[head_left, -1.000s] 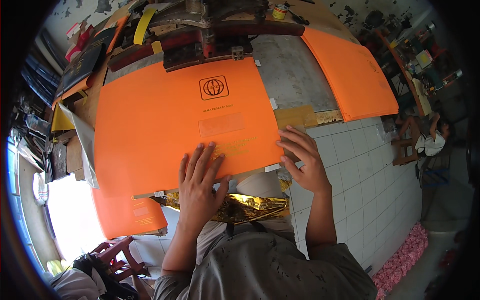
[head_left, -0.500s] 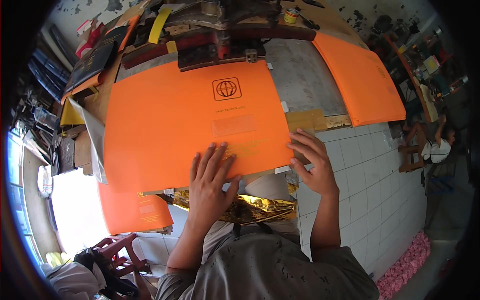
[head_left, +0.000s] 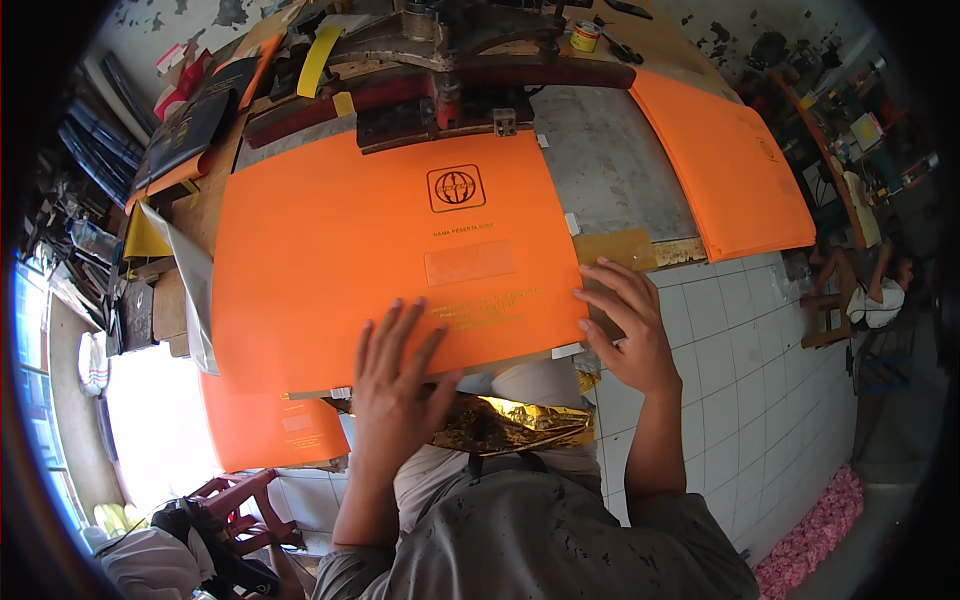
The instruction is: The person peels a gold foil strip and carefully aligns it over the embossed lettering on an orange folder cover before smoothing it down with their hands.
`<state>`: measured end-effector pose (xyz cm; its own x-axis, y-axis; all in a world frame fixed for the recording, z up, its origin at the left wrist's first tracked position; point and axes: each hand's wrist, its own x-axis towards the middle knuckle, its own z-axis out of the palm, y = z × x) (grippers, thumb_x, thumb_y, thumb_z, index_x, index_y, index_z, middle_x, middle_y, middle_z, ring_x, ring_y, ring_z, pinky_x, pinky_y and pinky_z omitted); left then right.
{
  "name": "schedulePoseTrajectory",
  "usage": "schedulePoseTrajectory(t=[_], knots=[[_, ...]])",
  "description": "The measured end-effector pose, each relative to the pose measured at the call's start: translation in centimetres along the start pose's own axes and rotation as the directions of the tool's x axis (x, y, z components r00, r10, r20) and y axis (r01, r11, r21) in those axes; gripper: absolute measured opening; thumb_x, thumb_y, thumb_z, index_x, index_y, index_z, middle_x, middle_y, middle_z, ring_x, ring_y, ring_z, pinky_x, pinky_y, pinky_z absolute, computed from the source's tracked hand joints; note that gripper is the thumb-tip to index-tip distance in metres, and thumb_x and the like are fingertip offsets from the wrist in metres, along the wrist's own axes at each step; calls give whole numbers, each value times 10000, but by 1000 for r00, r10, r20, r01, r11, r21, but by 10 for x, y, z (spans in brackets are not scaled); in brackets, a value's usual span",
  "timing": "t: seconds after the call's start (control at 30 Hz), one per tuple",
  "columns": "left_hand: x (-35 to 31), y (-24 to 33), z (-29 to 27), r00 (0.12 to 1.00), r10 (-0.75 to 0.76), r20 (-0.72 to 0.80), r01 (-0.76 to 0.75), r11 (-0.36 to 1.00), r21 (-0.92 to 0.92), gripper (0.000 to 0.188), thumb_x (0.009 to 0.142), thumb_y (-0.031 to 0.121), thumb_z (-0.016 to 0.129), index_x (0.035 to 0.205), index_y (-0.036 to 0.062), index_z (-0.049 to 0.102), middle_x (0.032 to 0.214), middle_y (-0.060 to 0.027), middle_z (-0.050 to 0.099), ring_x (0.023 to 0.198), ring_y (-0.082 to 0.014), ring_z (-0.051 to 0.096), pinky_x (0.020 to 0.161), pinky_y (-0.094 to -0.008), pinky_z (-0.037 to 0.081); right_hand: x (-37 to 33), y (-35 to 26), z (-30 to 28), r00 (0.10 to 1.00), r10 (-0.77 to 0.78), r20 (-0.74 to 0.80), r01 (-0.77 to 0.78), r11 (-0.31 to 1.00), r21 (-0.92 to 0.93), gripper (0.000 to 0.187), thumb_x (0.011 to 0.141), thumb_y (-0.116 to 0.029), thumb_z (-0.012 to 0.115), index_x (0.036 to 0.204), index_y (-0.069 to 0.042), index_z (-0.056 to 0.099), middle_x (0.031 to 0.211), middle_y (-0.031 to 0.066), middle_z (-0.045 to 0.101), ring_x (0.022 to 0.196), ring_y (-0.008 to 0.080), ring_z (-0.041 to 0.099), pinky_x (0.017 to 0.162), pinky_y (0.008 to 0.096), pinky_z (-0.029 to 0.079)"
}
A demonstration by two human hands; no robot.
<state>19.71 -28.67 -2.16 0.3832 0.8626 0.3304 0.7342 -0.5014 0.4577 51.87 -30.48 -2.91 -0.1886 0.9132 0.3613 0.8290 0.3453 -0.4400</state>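
Observation:
A large orange sheet [head_left: 310, 250] lies before me, printed with a globe emblem, lettering and a shiny clear rectangle. Its far edge runs under the dark metal head of a press [head_left: 440, 125]. My left hand [head_left: 395, 375] is over the sheet's near edge, fingers spread and slightly blurred; whether they touch it I cannot tell. At the sheet's right edge, my right hand [head_left: 635, 325] has its fingers apart, the tips at or against the border. Small white tabs [head_left: 567, 351] sit along the near and right edges. Neither hand grips anything.
A stack of orange sheets [head_left: 735, 170] lies at the right, with another orange piece [head_left: 275, 430] low at the left. Crumpled gold foil [head_left: 515, 425] hangs below the near edge. A small tin [head_left: 585, 37] stands behind. Another person [head_left: 880, 295] sits far right.
My left hand has moved a little to the left along the sheet's near edge. My right hand has stayed at the right edge, and the sheet lies much as before.

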Motion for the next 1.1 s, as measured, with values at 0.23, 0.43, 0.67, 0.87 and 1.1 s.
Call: schedulePoseTrajectory(t=[0.23,0.43,0.67,0.87,1.1], knots=[[-15,-65,-40,961,-248,-126,264,955,136,416,969,207,676,1365,78,671,1566,-153,541,1505,-387,440,1238,-549,333,24,2,6,999,-3,32,3,1000,-21,437,978,-201,725,1378,-39,655,1526,100,573,1466,324,479,1204,504,373],[-24,-78,-38,971,-220,-95,234,958,165,467,1008,278,610,1408,40,629,1609,-163,498,1524,-405,405,1253,-548,299,23,4,7,999,9,53,-8,1000,-11,478,972,-207,730,1406,-30,640,1546,95,564,1485,318,464,1208,502,369],[-26,-80,-37,966,-239,-98,252,957,145,478,982,257,660,1419,65,637,1619,-151,489,1543,-374,387,1277,-542,243,24,2,7,998,26,62,-27,1000,10,503,947,-188,746,1411,-28,636,1541,97,570,1486,321,467,1209,501,360],[-25,-79,-38,963,-254,-95,265,953,144,486,963,253,679,1410,67,641,1612,-154,497,1542,-373,389,1279,-543,238,25,1,7,997,39,63,-39,999,4,493,941,-183,747,1399,-33,643,1536,95,576,1482,319,472,1211,504,353],[-22,-80,-35,961,-262,-93,273,951,143,502,961,290,685,1407,64,641,1607,-156,501,1537,-373,396,1278,-547,238,24,5,9,998,47,51,-47,999,6,488,947,-207,742,1397,-43,647,1540,95,577,1479,318,477,1204,501,353]])
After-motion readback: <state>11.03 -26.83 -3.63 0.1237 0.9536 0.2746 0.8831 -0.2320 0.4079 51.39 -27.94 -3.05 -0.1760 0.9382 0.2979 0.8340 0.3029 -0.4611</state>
